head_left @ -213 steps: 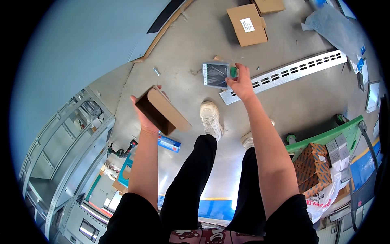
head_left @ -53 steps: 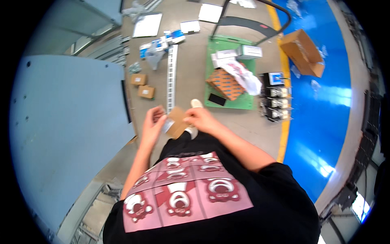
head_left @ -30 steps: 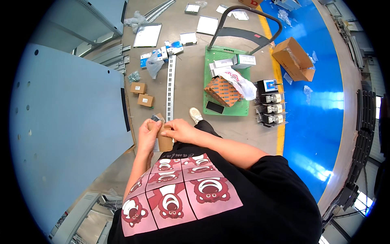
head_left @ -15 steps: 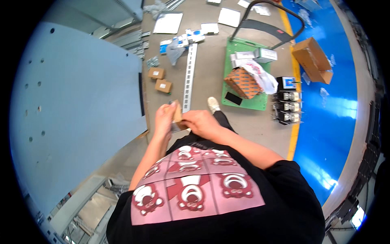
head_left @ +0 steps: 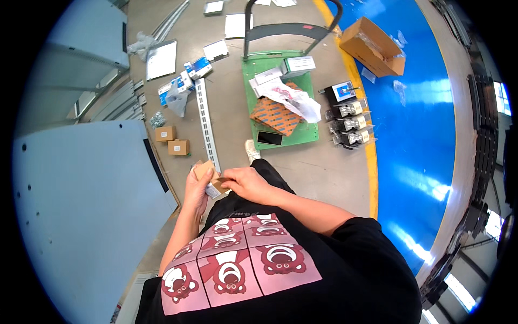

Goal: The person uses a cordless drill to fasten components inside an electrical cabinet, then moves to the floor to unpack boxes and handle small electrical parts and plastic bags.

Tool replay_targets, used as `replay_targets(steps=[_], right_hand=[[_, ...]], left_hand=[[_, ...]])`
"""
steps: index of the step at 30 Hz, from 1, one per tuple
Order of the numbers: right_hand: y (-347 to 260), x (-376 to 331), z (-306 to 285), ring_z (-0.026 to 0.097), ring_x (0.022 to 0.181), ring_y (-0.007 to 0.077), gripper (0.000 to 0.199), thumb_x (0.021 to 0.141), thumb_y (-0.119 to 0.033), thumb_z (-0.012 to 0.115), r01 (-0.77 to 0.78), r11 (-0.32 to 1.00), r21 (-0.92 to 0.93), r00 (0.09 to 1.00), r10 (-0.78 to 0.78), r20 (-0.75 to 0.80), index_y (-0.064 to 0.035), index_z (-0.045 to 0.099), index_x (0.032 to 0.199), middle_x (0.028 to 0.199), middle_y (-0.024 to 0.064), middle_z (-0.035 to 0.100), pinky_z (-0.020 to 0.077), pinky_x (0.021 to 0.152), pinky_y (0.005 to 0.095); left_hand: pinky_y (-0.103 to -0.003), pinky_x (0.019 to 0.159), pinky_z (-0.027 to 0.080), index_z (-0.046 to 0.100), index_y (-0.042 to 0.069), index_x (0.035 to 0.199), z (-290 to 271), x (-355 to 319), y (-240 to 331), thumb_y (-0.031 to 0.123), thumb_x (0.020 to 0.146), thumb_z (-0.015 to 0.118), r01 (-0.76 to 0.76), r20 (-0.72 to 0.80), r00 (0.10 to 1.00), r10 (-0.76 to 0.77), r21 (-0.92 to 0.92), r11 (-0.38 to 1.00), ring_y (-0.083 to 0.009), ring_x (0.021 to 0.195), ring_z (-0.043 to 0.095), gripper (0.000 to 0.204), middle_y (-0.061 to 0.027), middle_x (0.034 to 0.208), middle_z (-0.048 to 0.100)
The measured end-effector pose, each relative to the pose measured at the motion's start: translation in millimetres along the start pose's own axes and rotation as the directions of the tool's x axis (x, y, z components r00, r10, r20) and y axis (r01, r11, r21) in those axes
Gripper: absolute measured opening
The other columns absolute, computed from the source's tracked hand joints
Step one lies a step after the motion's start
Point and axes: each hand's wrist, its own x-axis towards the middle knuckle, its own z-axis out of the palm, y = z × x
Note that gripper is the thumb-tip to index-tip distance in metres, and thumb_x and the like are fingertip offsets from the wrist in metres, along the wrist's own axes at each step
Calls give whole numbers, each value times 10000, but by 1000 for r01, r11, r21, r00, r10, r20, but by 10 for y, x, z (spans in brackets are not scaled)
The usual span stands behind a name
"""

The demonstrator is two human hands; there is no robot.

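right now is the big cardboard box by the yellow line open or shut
Open: the big cardboard box shows its hollow inside, with no flaps closed over it.

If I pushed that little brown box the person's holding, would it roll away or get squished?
The little brown box probably wouldn't roll, because its flat sides and corners should make it slide or tip instead. It might dent if squeezed hard, since it looks like thin cardboard. It's perhaps light, being small enough for the left hand to grip.
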Motion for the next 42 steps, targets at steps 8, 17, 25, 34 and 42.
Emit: replay_targets(steps=[8,17,25,34,42], right_hand=[[486,-257,-676,609,719,324,97,799,-36,626,120,946,-300,954,-194,-229,-51,571,878,782,109,574,505,614,411],[2796,-952,-1655,611,1044,373,253,860,-51,577,-667,658,-349,735,507,-450,-37,655,1101,1042,218,650,493,905,447],[4736,422,-2209,620,1074,345,402,828,-73,543,-806,570,-159,549,621,-559,-51,639,1218,1155,199,663,477,920,410],[4366,445,-2338,605,1003,216,336,861,-92,541,-726,511,461,332,846,-417,-19,669,1163,1122,94,664,469,868,343],[3146,344,-2656,596,934,117,237,937,-100,580,-473,761,443,538,648,-539,-1,675,1130,1035,56,664,473,835,260]], left_hand=[[-326,729,550,506,63,1037,90,823,-478,133,919,673,50,-228,972,-51,-11,999,-165,808,651,216,-75,948,649],[-271,750,494,527,81,995,63,1039,-601,118,939,621,177,-168,976,-137,247,953,-100,822,597,116,-18,908,630],[-243,706,455,537,58,987,-54,996,-978,111,918,645,337,-222,940,-260,485,807,-69,779,546,139,-2,880,604],[-237,702,456,553,57,997,-92,1221,-855,105,916,644,367,-293,922,-253,454,812,-68,780,555,131,0,874,612],[-244,717,459,538,64,1013,327,1481,-742,110,919,640,255,-137,966,-219,370,893,-73,809,555,147,-4,896,594]])
